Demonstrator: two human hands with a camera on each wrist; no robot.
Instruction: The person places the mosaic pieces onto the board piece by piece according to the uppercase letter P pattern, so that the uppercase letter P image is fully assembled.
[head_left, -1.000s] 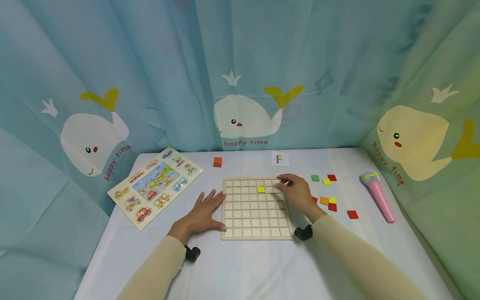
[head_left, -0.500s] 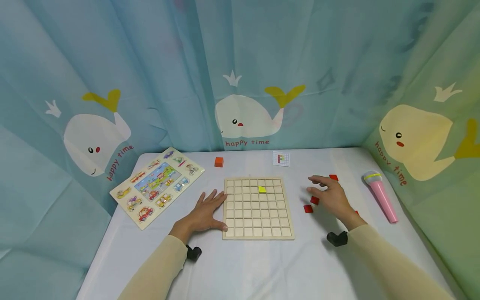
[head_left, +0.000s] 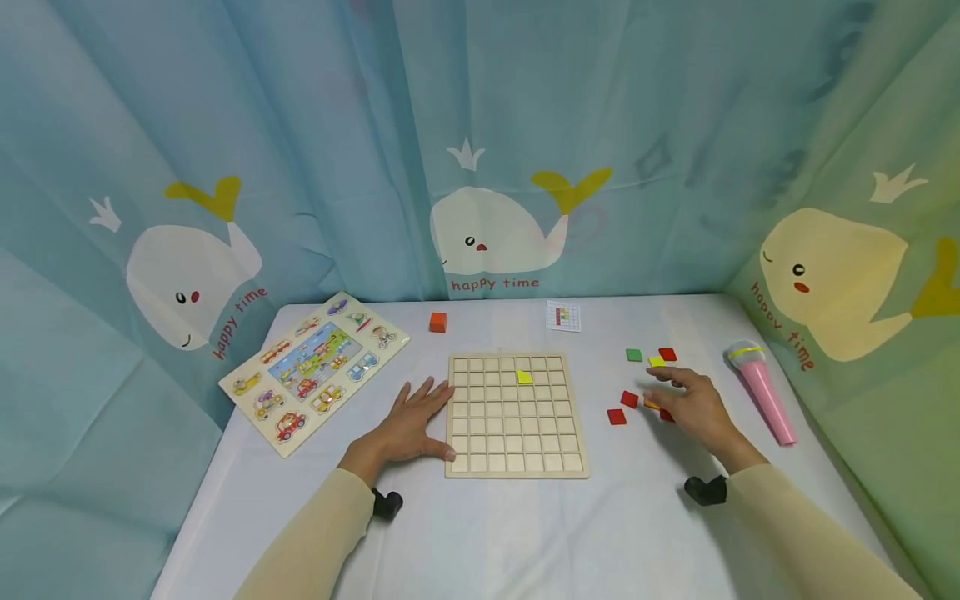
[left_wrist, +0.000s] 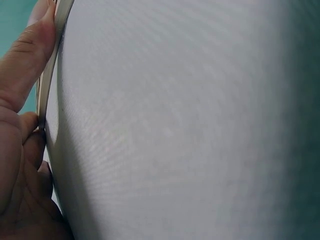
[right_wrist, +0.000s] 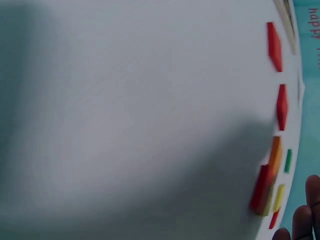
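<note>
My left hand rests with spread fingers against the left edge of a wooden grid board. In the left wrist view its thumb touches the board's rim. One yellow tile lies in a cell near the board's top. Over the loose tiles on the right hovers my right hand, fingers slightly bent, nothing visible between them. Around it lie red tiles, a green tile, a yellow tile and an orange tile, the last partly hidden by the hand.
A vehicle picture puzzle lies at the left. Toward the back are an orange cube and a small card with a coloured grid pattern. At the far right lies a pink toy microphone. Curtains enclose the table.
The right hand has moved from the board's upper right corner rightward, over the loose tiles. The left hand stays at the board's edge, and the yellow tile on the board has not moved.
</note>
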